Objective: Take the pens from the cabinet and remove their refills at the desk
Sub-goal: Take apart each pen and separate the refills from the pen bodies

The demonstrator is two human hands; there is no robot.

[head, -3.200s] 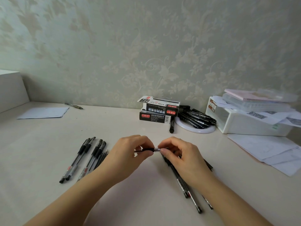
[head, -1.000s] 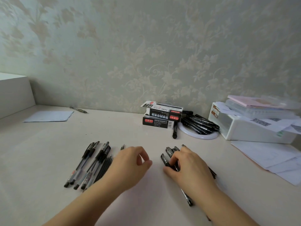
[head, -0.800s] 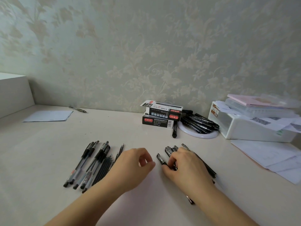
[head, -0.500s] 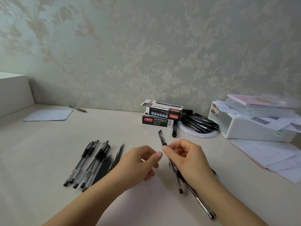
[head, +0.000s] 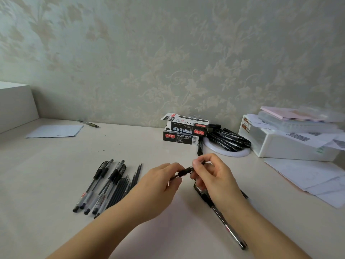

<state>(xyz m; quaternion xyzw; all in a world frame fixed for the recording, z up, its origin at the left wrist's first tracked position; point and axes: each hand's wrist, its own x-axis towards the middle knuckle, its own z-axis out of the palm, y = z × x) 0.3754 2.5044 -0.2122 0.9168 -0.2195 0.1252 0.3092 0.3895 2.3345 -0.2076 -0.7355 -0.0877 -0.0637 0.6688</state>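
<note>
Both hands hold one black gel pen level above the desk. My left hand grips its dark barrel end. My right hand pinches the other end between thumb and forefinger. Under my right wrist lie more black pens, partly hidden by the hand. To the left, several pens lie side by side, with a row of thin dark refills next to them.
Two stacked pen boxes stand at the back, with a white round dish of black pens to their right. A white plastic box with papers and loose sheets fills the right side. A paper and a lone pen lie far left.
My right hand lifted a pen from the pile on the right. The left hand came up and took its other end, so the pen now lies level between both hands.
</note>
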